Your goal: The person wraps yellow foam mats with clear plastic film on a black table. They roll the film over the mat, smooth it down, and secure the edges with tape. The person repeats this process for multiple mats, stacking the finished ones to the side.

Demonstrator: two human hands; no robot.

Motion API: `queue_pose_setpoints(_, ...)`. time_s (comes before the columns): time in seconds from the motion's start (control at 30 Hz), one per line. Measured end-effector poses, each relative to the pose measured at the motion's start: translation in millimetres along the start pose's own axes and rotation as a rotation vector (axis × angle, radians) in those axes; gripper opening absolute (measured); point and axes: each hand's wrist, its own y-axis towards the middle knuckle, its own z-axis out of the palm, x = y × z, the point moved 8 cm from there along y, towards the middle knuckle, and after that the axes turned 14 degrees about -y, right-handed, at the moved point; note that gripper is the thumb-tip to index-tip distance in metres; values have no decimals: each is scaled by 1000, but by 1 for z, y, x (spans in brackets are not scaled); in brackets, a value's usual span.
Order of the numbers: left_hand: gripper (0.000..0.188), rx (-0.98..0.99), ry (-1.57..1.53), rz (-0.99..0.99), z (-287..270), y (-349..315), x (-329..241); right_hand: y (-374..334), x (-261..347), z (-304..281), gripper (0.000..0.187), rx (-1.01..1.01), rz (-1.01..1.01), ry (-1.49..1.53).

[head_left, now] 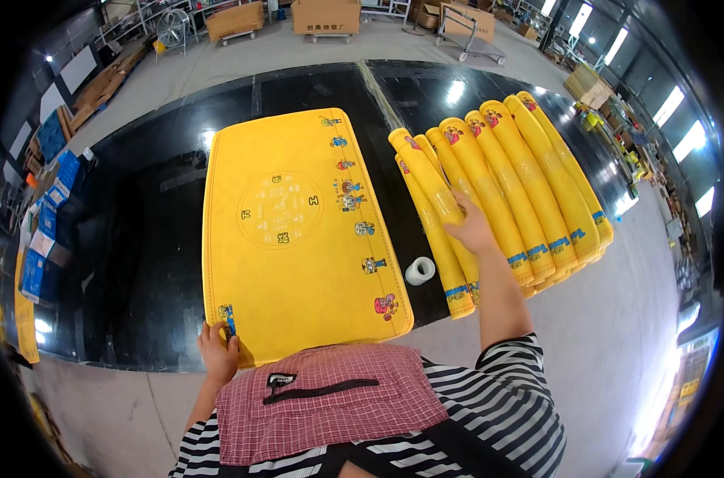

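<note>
A flat yellow mat (pixel 298 275) with small cartoon figures along its right edge and a faint round print lies on the black table before me. My left hand (pixel 219 352) is at its near left corner, fingers bent and closed on the edge. To the right lies a pile of several rolled yellow mats (pixel 529 179), side by side, with clear tape around them. My right hand (pixel 472 225) is closed on the leftmost rolled mat (pixel 434 191), its thumb toward me; part of the grip is hidden. Between flat mat and rolls stands a roll of clear tape (pixel 419 271).
The black table (pixel 139 239) has a taped seam (pixel 378 94) running away from me. Blue boxes (pixel 42 231) stand at the far left. Beyond the table are cardboard boxes on carts (pixel 325 17), a metal trolley (pixel 469 36) and a fan (pixel 173 29).
</note>
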Motion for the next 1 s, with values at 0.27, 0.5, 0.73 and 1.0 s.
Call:
queue_pose_setpoints(0.27, 52, 4, -6, -9, 4, 4, -4, -7, -52, -3, 55, -125, -67, -605)
queue_pose_setpoints(0.5, 53, -19, -8, -45, -2, -1, -5, -19, -28, 22, 48, -142, 17, -699)
queue_pose_setpoints(0.73, 32, -104, -144, -98, -13, 9, 2, -20, -30, 27, 58, -65, -37, -912)
queue_pose_setpoints(1.0, 45, -152, -853, -616, -18, 1, 49, -104, 74, 89, 34, 29, -113, -180)
